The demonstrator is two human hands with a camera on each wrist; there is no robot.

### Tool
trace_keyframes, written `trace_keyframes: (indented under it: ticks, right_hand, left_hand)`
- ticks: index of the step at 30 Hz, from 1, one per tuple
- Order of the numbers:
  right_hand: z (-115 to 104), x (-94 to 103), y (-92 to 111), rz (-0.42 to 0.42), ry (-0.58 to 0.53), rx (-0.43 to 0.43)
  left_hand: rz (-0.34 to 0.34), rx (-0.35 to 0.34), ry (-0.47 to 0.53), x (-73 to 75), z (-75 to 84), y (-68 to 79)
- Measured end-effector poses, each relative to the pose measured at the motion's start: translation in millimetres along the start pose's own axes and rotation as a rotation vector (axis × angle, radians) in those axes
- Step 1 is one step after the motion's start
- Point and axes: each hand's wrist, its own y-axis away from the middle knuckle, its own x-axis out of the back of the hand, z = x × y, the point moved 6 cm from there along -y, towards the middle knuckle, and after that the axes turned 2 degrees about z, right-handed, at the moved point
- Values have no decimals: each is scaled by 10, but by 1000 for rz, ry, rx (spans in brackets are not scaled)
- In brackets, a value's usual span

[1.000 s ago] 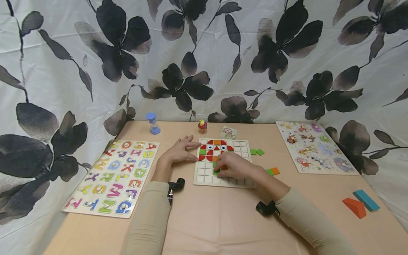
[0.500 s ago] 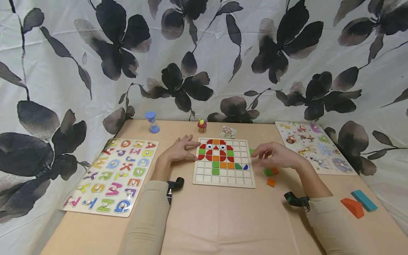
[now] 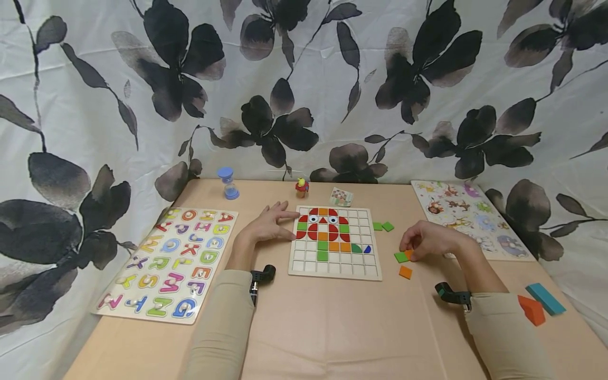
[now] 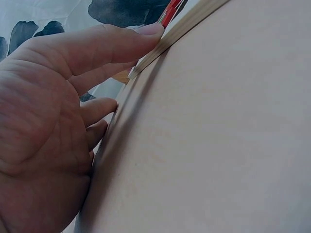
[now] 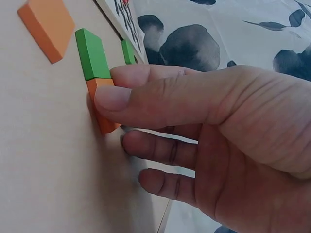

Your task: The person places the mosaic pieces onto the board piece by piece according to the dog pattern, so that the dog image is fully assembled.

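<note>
A white grid board [image 3: 304, 268] carries red, green, orange and blue tiles laid as a figure with two round eyes. My left hand [image 3: 267, 224] rests at its left edge, fingers stretched out; in the left wrist view the thumb [image 4: 112, 46] touches the board's rim. To the right of the board, my right hand [image 3: 434, 240] pinches an orange tile [image 5: 103, 121] between thumb and forefinger. That tile lies against a green tile [image 5: 92, 53] on the table. Nearby is another orange tile [image 3: 405, 272].
Two green tiles [image 3: 388, 226] lie beside the board. A letter puzzle [image 3: 166, 264] is at left, an animal puzzle [image 3: 467, 219] at right. Behind stand a blue sand timer [image 3: 229, 183], a small toy figure [image 3: 301, 188] and a picture card [image 3: 341, 197]. Blocks [image 3: 546, 299] lie far right.
My right hand has left the board, where a green tile now shows in the lower part, and moved right to the loose tiles, taking hold of an orange one. The left hand stays put.
</note>
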Motion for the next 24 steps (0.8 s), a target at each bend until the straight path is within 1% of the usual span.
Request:
trace_keyframes:
  ticks: [5,8,11,14,16,19,21,24]
  right_hand:
    - [11,-14,-24,-8,-1,0]
    - [25,0,-20,7,-11,-2]
    - [17,43,4,43,-16,11]
    - [-24,111,23,116,-10,30]
    - [-74,155,16,179,-18,59]
    - [-191,198,-34,272,-64,106]
    - [-311,198,-99,302,-108,154]
    - [-536,144,-235,301,-149,219]
  left_hand:
    - [0,12,3,-5,-21,1]
    - [-4,7,-1,-8,-20,-6]
    - [-6,7,-3,-7,-13,-8]
    - [-6,10,-2,-4,-8,-6]
    - [-4,5,-5,0,-4,-5]
    - [-7,-9,-18,1,0,-6]
    - [-7,-19,-21,9,12,-2]
    - [-6,-21,-17,20,25,6]
